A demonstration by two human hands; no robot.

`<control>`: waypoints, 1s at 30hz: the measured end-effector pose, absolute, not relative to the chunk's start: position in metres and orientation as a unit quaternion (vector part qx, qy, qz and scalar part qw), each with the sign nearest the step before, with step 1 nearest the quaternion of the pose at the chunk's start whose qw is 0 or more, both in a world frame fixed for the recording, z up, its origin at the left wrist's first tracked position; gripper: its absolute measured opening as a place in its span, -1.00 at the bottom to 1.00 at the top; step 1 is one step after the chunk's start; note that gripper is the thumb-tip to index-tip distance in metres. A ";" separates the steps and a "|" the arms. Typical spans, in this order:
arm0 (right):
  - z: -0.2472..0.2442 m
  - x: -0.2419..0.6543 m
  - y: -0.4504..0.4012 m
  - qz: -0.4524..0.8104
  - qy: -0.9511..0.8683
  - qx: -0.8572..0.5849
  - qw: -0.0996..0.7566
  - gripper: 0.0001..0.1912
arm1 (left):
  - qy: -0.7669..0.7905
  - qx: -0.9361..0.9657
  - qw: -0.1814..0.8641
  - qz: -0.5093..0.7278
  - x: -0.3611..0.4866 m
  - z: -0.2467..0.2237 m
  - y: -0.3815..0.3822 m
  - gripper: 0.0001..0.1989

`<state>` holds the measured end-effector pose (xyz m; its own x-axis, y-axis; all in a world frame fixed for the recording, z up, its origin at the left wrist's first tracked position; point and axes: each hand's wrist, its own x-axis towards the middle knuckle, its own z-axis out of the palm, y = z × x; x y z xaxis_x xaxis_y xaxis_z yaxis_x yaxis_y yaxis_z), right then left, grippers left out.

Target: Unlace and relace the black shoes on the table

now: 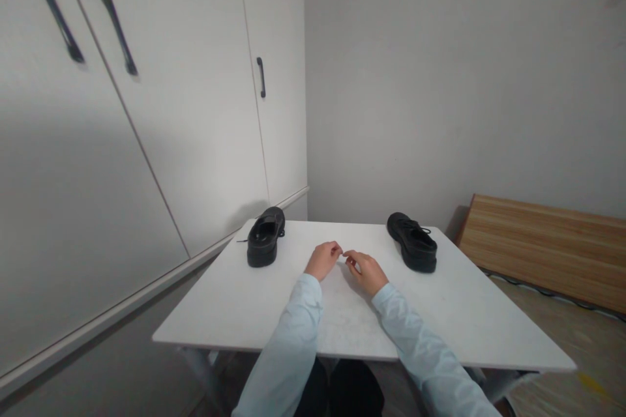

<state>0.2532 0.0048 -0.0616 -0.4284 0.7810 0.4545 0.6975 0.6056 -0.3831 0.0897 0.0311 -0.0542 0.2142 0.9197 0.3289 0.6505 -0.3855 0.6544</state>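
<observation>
My left hand is above the middle of the white table, with thumb and fingertips pressed together. Anything between them is too small to make out. Close on its right is my right hand, its index finger reaching to the left fingertips and its thumb bent apart below. I see nothing held in it. To the left of both hands stands a black lace-up shoe, heel toward me, a lace end sticking out sideways. Another black lace-up shoe stands to the right, toe pointing away and leftward.
White cupboard doors with dark handles rise along the left side. A grey wall closes off the far side. A wood-grain board or bench is beyond the table's right edge. My dark-clothed knees are under the front edge.
</observation>
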 end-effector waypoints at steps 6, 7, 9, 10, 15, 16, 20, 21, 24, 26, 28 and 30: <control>-0.059 0.265 0.005 0.061 -0.816 -0.490 0.299 -0.72 | 0.547 0.785 0.111 0.267 0.069 -0.028 0.021 -0.82; -0.059 0.267 0.006 0.061 -0.814 -0.492 0.304 -0.73 | 0.561 0.785 0.084 0.249 0.062 -0.021 0.017 -0.83; -0.058 0.269 0.006 0.060 -0.811 -0.491 0.311 -0.75 | 0.597 0.774 0.040 0.207 0.046 -0.007 0.008 -0.87; -0.058 0.269 0.006 0.059 -0.812 -0.490 0.312 -0.75 | 0.609 0.769 0.018 0.194 0.037 -0.001 0.003 -0.87; -0.060 0.271 0.007 0.062 -0.817 -0.487 0.303 -0.75 | 0.675 0.705 -0.129 0.178 -0.008 0.013 -0.017 -0.74; -0.061 0.271 0.007 0.063 -0.816 -0.489 0.301 -0.75 | 0.686 0.688 -0.155 0.179 -0.016 0.012 -0.020 -0.70; -0.062 0.271 0.008 0.063 -0.814 -0.493 0.301 -0.73 | 0.699 0.674 -0.162 0.173 -0.045 -0.001 -0.021 -0.59; -0.062 0.272 0.009 0.063 -0.814 -0.493 0.303 -0.73 | 0.700 0.679 -0.144 0.166 -0.051 -0.006 -0.019 -0.58; -0.066 0.273 0.011 0.061 -0.810 -0.496 0.306 -0.74 | 0.689 0.701 -0.096 0.160 -0.067 -0.017 -0.008 -0.57; -0.069 0.274 0.013 0.062 -0.808 -0.500 0.306 -0.75 | 0.668 0.720 -0.061 0.176 -0.073 -0.022 -0.001 -0.58; -0.071 0.275 0.015 0.064 -0.808 -0.500 0.303 -0.75 | 0.658 0.726 -0.030 0.198 -0.076 -0.024 0.002 -0.58; -0.073 0.276 0.016 0.066 -0.809 -0.500 0.300 -0.75 | 0.663 0.718 -0.010 0.212 -0.075 -0.024 0.001 -0.57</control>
